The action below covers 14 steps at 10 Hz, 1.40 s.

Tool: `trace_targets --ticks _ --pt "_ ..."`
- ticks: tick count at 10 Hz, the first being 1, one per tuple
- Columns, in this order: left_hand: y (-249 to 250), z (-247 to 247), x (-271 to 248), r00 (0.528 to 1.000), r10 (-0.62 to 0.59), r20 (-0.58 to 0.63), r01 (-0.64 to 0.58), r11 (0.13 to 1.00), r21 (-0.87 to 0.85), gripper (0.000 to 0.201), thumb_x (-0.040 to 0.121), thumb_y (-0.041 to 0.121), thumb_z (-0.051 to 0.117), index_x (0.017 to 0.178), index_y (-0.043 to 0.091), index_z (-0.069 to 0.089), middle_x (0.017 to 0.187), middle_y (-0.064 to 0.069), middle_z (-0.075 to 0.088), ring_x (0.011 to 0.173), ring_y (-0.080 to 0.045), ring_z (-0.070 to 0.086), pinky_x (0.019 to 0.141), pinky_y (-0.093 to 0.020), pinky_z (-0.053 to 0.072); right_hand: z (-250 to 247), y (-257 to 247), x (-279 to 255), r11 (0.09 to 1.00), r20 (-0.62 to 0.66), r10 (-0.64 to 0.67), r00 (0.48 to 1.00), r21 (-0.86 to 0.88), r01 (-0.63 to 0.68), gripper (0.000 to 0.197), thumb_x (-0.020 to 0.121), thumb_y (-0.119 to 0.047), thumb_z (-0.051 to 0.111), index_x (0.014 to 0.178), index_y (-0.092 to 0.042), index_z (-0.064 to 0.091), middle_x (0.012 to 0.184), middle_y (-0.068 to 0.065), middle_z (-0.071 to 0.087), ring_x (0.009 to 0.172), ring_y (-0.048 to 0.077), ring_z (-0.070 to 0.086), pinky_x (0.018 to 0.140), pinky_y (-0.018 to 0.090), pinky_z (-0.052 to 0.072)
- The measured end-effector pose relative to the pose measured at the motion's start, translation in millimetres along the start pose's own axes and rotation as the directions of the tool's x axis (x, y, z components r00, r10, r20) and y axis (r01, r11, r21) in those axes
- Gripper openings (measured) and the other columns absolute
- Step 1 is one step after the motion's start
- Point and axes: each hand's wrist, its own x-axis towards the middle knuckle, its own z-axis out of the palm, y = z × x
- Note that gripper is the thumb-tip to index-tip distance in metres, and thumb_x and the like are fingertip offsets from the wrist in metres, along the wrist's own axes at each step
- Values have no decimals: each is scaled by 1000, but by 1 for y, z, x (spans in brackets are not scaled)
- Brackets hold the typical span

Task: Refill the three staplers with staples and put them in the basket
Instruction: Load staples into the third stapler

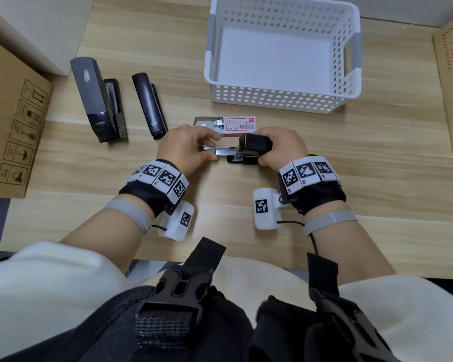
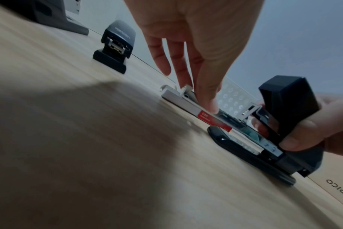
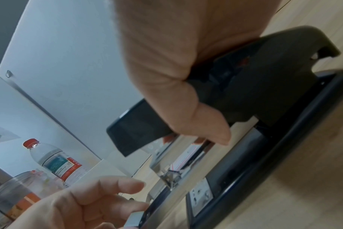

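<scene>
The small black stapler (image 1: 246, 152) sits on the tabletop (image 1: 246, 205) just in front of the staple box (image 1: 229, 125), its lid swung up and its metal magazine (image 1: 221, 150) exposed. The right hand (image 1: 277, 150) curls round the raised lid; the left hand (image 1: 187, 147) pinches the free end of the magazine between thumb and fingers. Left of the box two more staplers lie side by side — a large stapler (image 1: 97, 97) and a slimmer stapler (image 1: 149, 104). Beyond the box stands the white basket (image 1: 280, 97) — nothing shows inside it
</scene>
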Motion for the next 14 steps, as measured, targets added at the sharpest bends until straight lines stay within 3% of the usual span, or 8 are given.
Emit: trace_targets --ticks 3,5,6,7,9,11,13,14 --pt "-14 1 0 983 152 104 -156 987 30 29 62 20 81 90 24 72 106 3 66 101 -18 53 88 -27 39 0 -1 0 1000 1 -1 1000 -4 1 51 66 -1 63 109 -29 64 107 0 68 101 23 59 86 29 43" --pt "-23 -3 3 992 113 51 -113 994 -3 20 62 24 81 79 22 73 102 4 67 104 -17 55 95 -36 42 0 -1 0 1000 -4 0 1000 8 0 52 66 1 62 109 -28 64 110 0 67 104 24 59 89 31 45" --pt "-18 -7 6 990 125 71 -122 992 -41 21 63 25 80 81 16 74 100 2 66 101 -15 55 90 -18 39 -1 -1 0 1000 0 10 1000 8 -10 53 66 2 61 109 -29 64 110 -1 67 104 23 59 89 30 45" --pt "-7 -13 13 994 111 -12 -112 985 -128 17 72 25 74 82 11 72 93 2 64 89 -9 55 75 -3 36 -2 -1 0 1000 8 10 1000 9 -10 52 67 1 61 109 -29 64 110 -1 67 104 24 59 90 31 45" --pt "2 -15 40 996 32 -89 -28 999 40 18 88 15 53 102 14 65 104 -6 66 97 -21 58 86 -27 41 -2 0 1 1000 13 10 1000 7 -10 51 67 1 62 109 -28 64 111 -1 67 105 23 59 90 31 46" --pt "0 -10 54 999 -23 28 17 979 205 18 77 6 64 92 14 69 106 -8 58 100 -26 56 83 -27 40 -2 1 2 1000 10 5 1000 7 -5 51 68 1 62 110 -27 63 113 -2 66 106 22 58 89 29 44" --pt "-1 -5 53 999 -53 -13 54 985 161 21 76 -3 63 92 11 67 97 -1 56 82 -17 62 80 -19 38 -3 1 2 1000 11 -5 1000 -4 5 50 69 1 62 111 -27 63 114 -2 65 106 22 58 88 28 43" --pt "1 -6 54 999 -39 -5 39 976 215 15 77 6 67 91 11 67 102 -6 57 89 -22 55 78 -22 33 -2 1 2 1000 8 -5 1000 -3 5 51 68 1 61 111 -27 63 115 -2 65 107 22 58 90 30 44"
